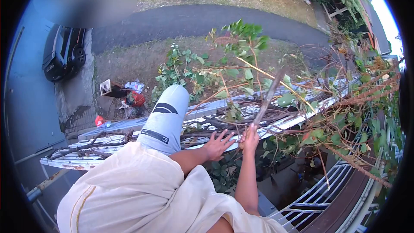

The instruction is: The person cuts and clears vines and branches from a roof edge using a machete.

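1. Right hand (pixel 249 139), just right of frame center, has its fingers wrapped tight around a thin bare branch (pixel 267 97) that angles up toward the upper right.
2. Left hand (pixel 218 144) sits just beside it, fingers spread wide, palm down on the white metal fence top (pixel 108 140).
3. Leafy cuttings (pixel 233 60) pile over the fence; black car (pixel 64 51) parked upper left.

A white slatted canopy roof (pixel 258 130) runs from eight o'clock up toward two o'clock, seen from above. Cut dark branches (pixel 92 146) lie along its slats at nine o'clock, and a tangle of leafy twigs (pixel 241 77) sprawls over it from the middle out to three o'clock.
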### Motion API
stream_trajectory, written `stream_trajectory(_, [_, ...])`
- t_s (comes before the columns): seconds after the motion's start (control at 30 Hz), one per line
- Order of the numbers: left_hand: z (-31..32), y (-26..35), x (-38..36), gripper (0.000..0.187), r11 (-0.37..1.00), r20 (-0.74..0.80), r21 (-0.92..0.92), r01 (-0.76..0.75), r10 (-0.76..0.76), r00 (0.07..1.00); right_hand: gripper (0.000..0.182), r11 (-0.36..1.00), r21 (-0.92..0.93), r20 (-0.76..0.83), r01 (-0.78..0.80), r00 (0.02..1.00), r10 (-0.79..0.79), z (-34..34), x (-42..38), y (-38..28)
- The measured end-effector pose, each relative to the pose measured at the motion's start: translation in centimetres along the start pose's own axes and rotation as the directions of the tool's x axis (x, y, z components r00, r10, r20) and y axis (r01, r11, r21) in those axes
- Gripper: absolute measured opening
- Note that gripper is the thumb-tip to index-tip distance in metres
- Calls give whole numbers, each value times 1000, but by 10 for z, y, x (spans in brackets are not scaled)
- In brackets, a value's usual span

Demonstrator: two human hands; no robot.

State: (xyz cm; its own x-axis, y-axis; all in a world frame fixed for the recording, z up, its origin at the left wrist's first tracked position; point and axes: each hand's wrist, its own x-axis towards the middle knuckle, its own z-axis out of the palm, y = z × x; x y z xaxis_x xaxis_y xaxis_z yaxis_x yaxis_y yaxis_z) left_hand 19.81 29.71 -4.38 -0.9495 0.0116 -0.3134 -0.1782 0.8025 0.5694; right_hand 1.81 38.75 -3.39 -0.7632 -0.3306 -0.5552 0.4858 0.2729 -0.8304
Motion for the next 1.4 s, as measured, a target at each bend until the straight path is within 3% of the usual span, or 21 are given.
stream_trajectory(0.17, [2, 1, -1, 112, 1000, 24, 7, -3, 3, 1000, 40, 989, 80, -34, 121, 992, -119, -4, -11, 32])
stream_trajectory(0.27, [1, -3, 1, 111, 999, -5, 36, -7, 7, 1000, 36, 922, 143, -103, 360, 932, -348, 6, -6, 49])
stream_trajectory(0.37, [-1, -4, -1, 112, 999, -10, 48, -6, 6, 1000, 38, 897, 182, -152, 402, 913, -378, 8, -7, 61])
stream_trajectory(0.57, [16, -10, 4, 114, 998, -148, 65, -22, 31, 989, 39, 907, 152, -217, 394, 908, -358, 17, -4, 57])
stream_trajectory(0.93, [-5, -6, 2, 117, 1000, -45, -12, 11, -12, 999, 37, 877, 170, -309, 450, 869, -386, 22, -5, 57])
stream_trajectory(1.17, [-8, -4, 5, 118, 998, -39, -69, 9, -12, 999, 33, 907, 96, -359, 410, 864, -353, 23, 1, 62])
stream_trajectory(1.2, [-5, -4, 7, 117, 997, -42, -74, 22, -25, 999, 33, 897, 27, -354, 440, 844, -403, 24, -2, 56])
stream_trajectory(1.3, [-1, -1, 7, 114, 997, -54, -71, 43, -47, 997, 34, 896, 134, -338, 424, 870, -360, 25, -4, 53])
stream_trajectory(1.4, [-1, 0, 12, 114, 995, 15, -65, 71, -71, 997, 33, 901, 115, -317, 418, 875, -366, 26, -7, 48])
